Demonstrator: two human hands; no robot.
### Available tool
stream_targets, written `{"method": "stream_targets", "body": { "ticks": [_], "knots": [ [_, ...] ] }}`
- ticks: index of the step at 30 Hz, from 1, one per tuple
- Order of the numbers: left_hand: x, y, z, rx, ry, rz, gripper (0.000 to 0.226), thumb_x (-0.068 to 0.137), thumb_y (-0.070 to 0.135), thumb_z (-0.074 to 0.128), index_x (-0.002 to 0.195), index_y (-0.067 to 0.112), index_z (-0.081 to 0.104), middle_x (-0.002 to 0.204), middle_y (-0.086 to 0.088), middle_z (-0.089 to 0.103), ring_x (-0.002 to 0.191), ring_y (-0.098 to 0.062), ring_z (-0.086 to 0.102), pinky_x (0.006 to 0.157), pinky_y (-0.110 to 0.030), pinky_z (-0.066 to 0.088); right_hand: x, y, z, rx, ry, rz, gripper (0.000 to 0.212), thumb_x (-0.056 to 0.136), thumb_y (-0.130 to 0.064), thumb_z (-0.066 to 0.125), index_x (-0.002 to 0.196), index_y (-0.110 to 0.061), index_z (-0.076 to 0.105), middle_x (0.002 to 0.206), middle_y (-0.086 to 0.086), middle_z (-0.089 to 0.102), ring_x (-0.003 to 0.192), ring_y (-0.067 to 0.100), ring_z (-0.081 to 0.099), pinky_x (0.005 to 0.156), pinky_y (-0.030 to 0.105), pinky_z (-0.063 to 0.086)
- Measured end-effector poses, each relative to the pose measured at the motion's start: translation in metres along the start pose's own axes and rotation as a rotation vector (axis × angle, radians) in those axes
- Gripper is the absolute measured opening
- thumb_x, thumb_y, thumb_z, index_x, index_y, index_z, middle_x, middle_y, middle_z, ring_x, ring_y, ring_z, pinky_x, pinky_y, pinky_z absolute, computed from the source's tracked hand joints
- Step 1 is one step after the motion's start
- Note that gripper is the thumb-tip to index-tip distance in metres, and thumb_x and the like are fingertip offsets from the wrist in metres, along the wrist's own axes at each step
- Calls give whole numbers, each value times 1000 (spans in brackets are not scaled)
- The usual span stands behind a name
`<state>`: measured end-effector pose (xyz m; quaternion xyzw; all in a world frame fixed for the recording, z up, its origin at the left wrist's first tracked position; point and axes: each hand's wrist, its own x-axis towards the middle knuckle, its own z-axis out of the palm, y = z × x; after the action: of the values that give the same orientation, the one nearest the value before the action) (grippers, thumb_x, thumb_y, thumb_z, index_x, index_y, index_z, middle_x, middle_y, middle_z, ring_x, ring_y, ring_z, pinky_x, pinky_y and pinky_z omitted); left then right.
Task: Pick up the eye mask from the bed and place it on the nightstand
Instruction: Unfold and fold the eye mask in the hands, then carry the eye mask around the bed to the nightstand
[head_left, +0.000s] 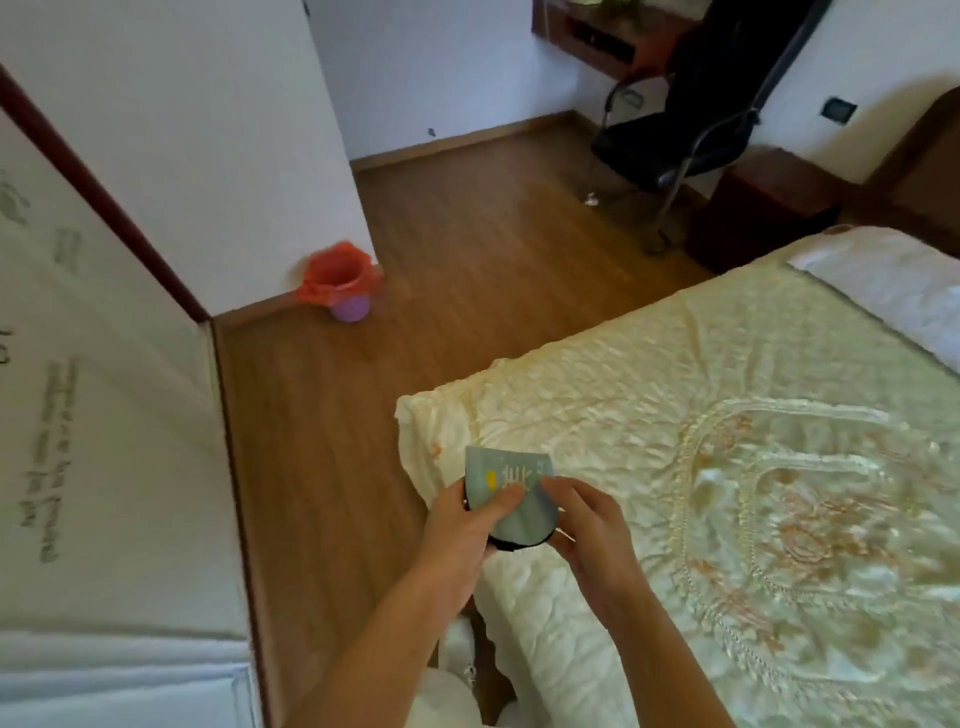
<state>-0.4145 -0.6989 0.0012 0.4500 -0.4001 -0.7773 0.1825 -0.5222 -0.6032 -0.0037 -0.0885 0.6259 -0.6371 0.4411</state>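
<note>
The eye mask (511, 470) is pale blue-grey with white characters, a yellow spot and a black underside. It is folded and held up over the near corner of the bed (675, 415). My left hand (467, 525) grips its left side, thumb across the front. My right hand (587, 525) pinches its right edge and lower rim. The dark wooden nightstand (763, 208) stands far off at the right, beside the head of the bed.
A cream quilted bedspread covers the bed, with a white pillow (893, 280) at its head. A black chair (680, 140) stands next to the nightstand. A purple bin with an orange bag (343, 283) sits by the wall corner. Wooden floor (467, 270) lies between.
</note>
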Motion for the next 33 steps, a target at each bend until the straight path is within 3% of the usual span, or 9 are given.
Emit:
{"method": "stream_targets", "body": {
  "ticks": [6, 10, 15, 19, 23, 30, 33],
  "knots": [
    [-31, 1, -71, -148, 241, 65, 34, 82, 15, 77, 114, 14, 67, 107, -9, 77, 100, -26, 72, 87, -48, 60, 0, 17, 71, -187, -209, 28, 22, 91, -28, 69, 100, -9, 78, 103, 12, 78, 100, 29, 74, 81, 41, 63],
    [-44, 5, -112, -215, 338, 108, 38, 81, 16, 76, 117, 12, 65, 111, -11, 75, 102, -28, 71, 82, -44, 61, -1, 25, 115, -241, -315, 47, 13, 93, -22, 68, 95, -12, 76, 99, 11, 77, 91, 20, 75, 71, 30, 62],
    [-37, 17, -159, -285, 409, 155, 40, 78, 16, 78, 115, 9, 66, 106, -11, 77, 96, -25, 74, 78, -41, 62, 11, 35, 169, -304, -400, 84, 20, 92, -26, 69, 102, -10, 75, 101, 7, 77, 90, 17, 76, 68, 25, 60],
    [-9, 39, -199, -317, 422, 186, 47, 75, 19, 79, 118, 7, 65, 107, -12, 77, 98, -26, 74, 77, -40, 61, 38, 35, 216, -323, -439, 89, 13, 93, -27, 68, 98, -16, 73, 102, 4, 78, 89, 12, 77, 68, 23, 61],
    [34, 78, -244, -348, 414, 198, 51, 72, 22, 79, 119, 8, 65, 112, -13, 76, 101, -26, 73, 75, -37, 61, 85, 32, 276, -367, -444, 69, 17, 94, -28, 67, 102, -14, 72, 106, 7, 76, 97, 19, 75, 71, 25, 62],
    [108, 179, -336, -346, 398, 192, 38, 84, 15, 74, 120, 10, 63, 111, -12, 75, 101, -24, 72, 80, -38, 61, 164, 9, 401, -371, -472, 53, 22, 93, -26, 68, 106, -9, 74, 101, 9, 80, 94, 20, 78, 83, 37, 63],
    [134, 216, -363, -340, 386, 194, 36, 85, 15, 74, 119, 11, 63, 111, -11, 75, 101, -23, 72, 80, -37, 61, 188, -2, 441, -346, -489, 50, 25, 95, -24, 67, 108, -5, 74, 100, 10, 81, 95, 23, 77, 81, 34, 63]
  ]
}}
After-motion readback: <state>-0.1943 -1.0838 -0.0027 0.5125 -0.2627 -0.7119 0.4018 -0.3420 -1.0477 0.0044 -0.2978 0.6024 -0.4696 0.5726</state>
